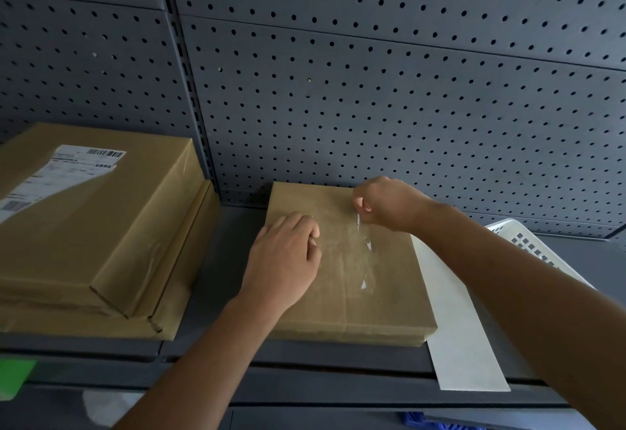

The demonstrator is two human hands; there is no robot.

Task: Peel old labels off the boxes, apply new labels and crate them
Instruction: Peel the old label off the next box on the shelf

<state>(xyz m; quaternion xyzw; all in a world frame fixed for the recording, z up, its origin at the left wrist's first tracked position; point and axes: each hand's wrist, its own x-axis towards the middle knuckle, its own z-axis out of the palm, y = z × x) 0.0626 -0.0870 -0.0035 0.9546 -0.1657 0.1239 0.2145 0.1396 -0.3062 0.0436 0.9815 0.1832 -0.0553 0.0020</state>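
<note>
Stage: peeling, judged early; no new label is on. The right hand pinches the old label, which is partly lifted off the box under both hands. The left hand rests on that box, fingers loosely bent. Count: three boxes, two of them in the still-labelled stack left of the left hand; one crate behind the right forearm.

a stockroom or packing area, by the look of it: grey metal shelving with a perforated back panel and a slotted upright. flat cardboard boxes lie stacked at the shelf's left end, the top one bearing a shipping label printed with barcodes. a white plastic crate sits at the right end, with a white paper strip just beside it.
</note>
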